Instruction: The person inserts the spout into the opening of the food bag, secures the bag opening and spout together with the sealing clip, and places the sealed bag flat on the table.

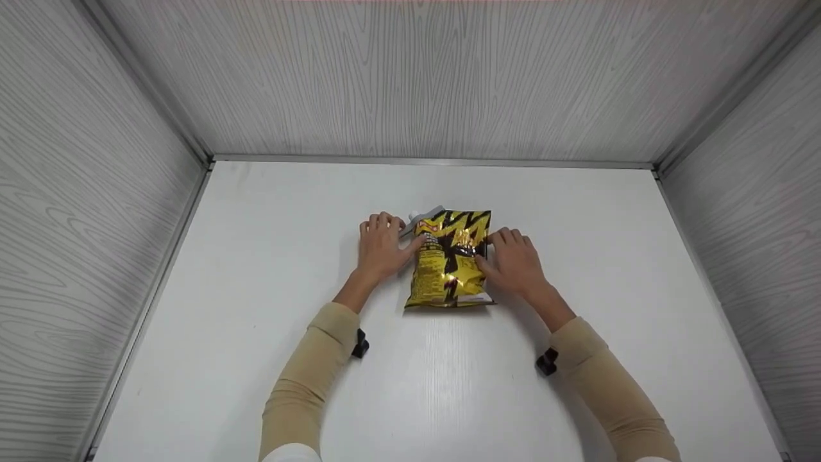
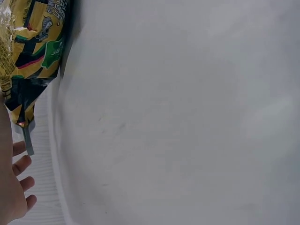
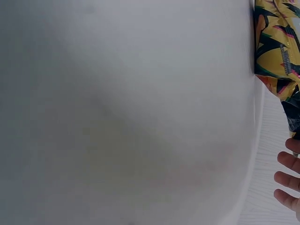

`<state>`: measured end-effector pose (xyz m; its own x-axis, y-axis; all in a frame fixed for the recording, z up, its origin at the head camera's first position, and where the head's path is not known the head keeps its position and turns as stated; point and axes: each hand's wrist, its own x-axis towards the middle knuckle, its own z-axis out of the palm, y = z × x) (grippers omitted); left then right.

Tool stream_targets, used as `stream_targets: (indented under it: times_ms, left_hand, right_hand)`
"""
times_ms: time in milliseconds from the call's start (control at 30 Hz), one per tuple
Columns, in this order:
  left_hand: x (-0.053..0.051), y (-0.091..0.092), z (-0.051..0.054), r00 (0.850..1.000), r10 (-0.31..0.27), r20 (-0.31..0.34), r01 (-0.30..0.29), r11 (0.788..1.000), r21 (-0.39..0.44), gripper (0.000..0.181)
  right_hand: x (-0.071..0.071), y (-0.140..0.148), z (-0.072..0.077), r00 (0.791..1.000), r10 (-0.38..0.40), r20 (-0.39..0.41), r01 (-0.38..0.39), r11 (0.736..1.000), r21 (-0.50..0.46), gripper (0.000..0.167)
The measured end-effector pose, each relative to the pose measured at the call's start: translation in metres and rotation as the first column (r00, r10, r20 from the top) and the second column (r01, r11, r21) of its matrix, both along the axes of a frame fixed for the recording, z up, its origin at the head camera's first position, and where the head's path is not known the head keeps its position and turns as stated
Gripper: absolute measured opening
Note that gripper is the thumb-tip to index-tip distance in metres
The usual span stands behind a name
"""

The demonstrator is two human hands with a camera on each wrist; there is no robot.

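A shiny yellow and black snack bag [image 1: 452, 263] stands or lies on the white table, its printed side toward the head camera. At its upper left a slim grey bar [image 1: 421, 221], like a bag clip, sticks out. My left hand [image 1: 380, 247] holds the bag's left edge, thumb over the front and fingertips by the bar's end. In the left wrist view the bar [image 2: 28, 140] juts from the bag's gathered end beside the fingers. My right hand [image 1: 516, 262] pinches the bag's right edge between thumb and index finger; its other fingers [image 3: 287, 179] are spread.
The white tabletop [image 1: 256, 289] is bordered by grey wood-grain panels at the left [image 1: 83, 224], back [image 1: 417, 83] and right [image 1: 757, 212]. A metal strip [image 1: 321, 159] runs along the table's back edge. Small black devices [image 1: 360, 344] sit at both sleeve cuffs.
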<state>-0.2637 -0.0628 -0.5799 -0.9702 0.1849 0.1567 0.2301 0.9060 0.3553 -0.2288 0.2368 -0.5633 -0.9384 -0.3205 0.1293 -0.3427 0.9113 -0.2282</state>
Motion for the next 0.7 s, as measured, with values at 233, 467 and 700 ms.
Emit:
stream_targets:
  times_ms: [233, 467, 700]
  left_hand:
    - [0.002, 0.004, -0.006, 1.0, -0.004, 0.028, 0.004, 1.0, -0.006, 0.073]
    - [0.002, 0.004, -0.009, 0.999, -0.004, 0.034, 0.004, 1.0, -0.011, 0.073]
    - [0.002, 0.004, -0.008, 1.0, -0.016, 0.004, 0.016, 1.0, -0.005, 0.07]
  right_hand:
    - [0.004, 0.002, -0.003, 1.0, -0.009, 0.014, 0.009, 1.0, 0.002, 0.056]
    - [0.002, 0.001, 0.0, 0.998, -0.019, 0.063, 0.017, 0.999, 0.033, 0.062]
    - [0.0, 0.003, 0.007, 0.995, -0.005, 0.096, 0.001, 0.999, 0.044, 0.064]
